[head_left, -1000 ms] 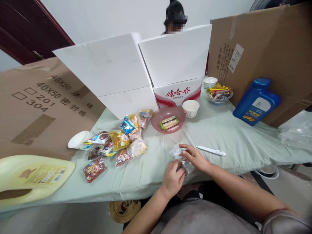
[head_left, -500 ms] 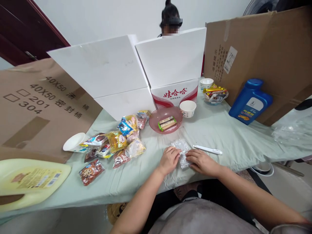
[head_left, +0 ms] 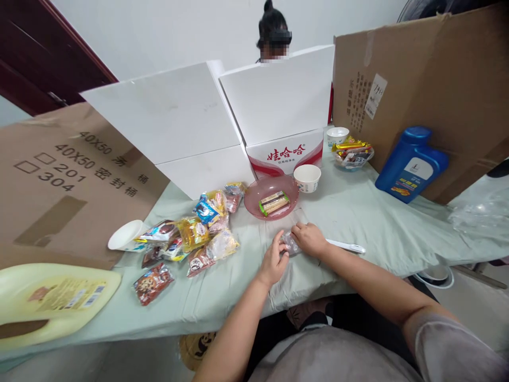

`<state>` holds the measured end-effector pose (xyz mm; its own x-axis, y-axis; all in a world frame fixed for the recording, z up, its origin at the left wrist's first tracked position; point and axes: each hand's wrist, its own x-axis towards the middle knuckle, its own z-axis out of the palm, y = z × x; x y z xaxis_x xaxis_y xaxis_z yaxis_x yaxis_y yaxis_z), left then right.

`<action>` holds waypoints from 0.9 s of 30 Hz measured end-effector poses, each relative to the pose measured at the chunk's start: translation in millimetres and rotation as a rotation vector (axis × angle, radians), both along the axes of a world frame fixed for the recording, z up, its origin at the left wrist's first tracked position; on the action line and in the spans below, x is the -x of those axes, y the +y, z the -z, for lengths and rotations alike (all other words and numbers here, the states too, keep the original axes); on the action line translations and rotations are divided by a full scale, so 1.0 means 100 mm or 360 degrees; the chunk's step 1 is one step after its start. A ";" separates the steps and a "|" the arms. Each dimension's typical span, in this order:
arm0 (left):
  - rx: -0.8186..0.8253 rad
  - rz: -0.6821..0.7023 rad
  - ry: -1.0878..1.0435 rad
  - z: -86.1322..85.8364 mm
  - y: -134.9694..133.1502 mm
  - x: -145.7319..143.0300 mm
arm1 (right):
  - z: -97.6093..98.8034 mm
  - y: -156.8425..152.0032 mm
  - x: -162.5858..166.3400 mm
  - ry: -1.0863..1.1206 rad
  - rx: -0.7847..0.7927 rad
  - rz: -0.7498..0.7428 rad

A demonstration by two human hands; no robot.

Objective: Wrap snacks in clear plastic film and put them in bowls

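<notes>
The clear bag (head_left: 289,244) has moved farther away, bunched smaller. Right hand (head_left: 309,240) pinches it; left hand (head_left: 274,259) touches it, fingers loose. Light, limp, slippery: best pinched at an edge.

A plain indoor room set up as a makeshift work station; whether it is a home or an office cannot be told. The table (head_left: 358,217) wears a pale green cloth. Beyond the left hand (head_left: 273,261) and right hand (head_left: 309,239), white foam boards (head_left: 170,116) and a printed drinks carton (head_left: 286,154) stand as a screen, with a 2nd person (head_left: 272,32) behind it. Well left of the left hand a cardboard sheet (head_left: 59,180) leans as a side wall; far right of the right hand stands another cardboard panel (head_left: 429,74). Behind are a dark wooden door (head_left: 47,58) and a bare white wall (head_left: 178,32).
</notes>
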<state>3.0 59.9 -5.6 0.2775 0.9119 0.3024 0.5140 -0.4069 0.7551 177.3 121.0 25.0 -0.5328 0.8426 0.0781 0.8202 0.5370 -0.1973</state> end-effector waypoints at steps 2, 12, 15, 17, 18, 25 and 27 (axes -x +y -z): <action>-0.0089 -0.0015 0.0109 0.00 0.02 -0.02 | 0.07 0.02 0.03 -0.0023 -0.0016 0.0062; -0.0390 -0.0196 0.0629 -0.02 0.02 -0.11 | 0.04 0.03 0.00 -0.0032 -0.0103 0.0297; -0.0392 -0.0209 0.0642 -0.01 0.01 -0.11 | 0.03 -0.06 -0.05 0.0120 -0.0268 0.0110; -0.0399 -0.0259 0.0496 0.01 0.02 -0.09 | 0.09 -0.13 -0.09 0.0218 -0.0312 -0.0214; -0.0405 -0.0327 0.0385 0.03 0.02 -0.07 | 0.13 -0.16 -0.10 0.0227 -0.0276 -0.0363; -0.0459 -0.0618 -0.0012 0.06 0.04 0.04 | 0.22 -0.25 -0.03 0.0100 -0.0008 -0.0346; -0.0474 -0.0589 0.0006 0.05 0.03 0.04 | 0.20 -0.28 -0.01 0.0132 -0.0048 -0.0318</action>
<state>-0.8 62.7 -11.1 -0.0480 0.8234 0.5654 0.6677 -0.3946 0.6313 178.5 92.7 4.6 -0.6798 0.7174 0.1523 0.6784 0.6940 -0.2410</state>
